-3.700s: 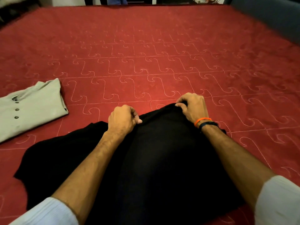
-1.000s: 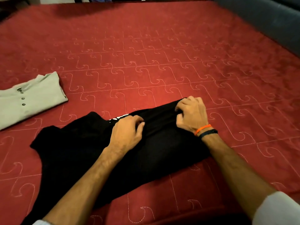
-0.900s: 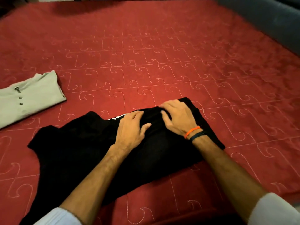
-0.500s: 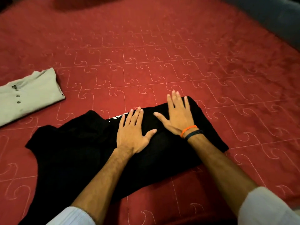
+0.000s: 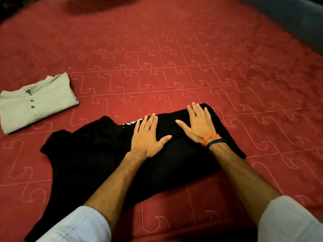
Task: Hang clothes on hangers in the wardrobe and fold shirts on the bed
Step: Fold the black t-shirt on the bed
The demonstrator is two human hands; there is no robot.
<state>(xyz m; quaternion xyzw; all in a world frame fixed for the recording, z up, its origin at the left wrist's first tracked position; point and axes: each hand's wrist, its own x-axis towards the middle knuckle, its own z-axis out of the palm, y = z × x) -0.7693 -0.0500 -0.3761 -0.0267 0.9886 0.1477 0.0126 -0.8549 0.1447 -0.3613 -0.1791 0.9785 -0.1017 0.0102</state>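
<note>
A black shirt (image 5: pixel 97 154) lies partly folded on the red quilted bed (image 5: pixel 174 58), its right part doubled over and a strip of white print showing at the fold. My left hand (image 5: pixel 146 137) rests flat on the folded part with fingers spread. My right hand (image 5: pixel 197 124), with orange and dark wristbands, lies flat beside it near the shirt's far right edge. Neither hand holds anything. The shirt's loose left part trails toward the near edge under my left sleeve.
A folded grey shirt (image 5: pixel 35 103) with buttons lies at the left of the bed. A dark grey upholstered edge (image 5: pixel 300 23) runs along the far right. Wide red quilt stretches beyond the shirts.
My hands let go of the black shirt's folded edge, opened, and now press flat on it with fingers spread. The shirt went from spread out to folded over.
</note>
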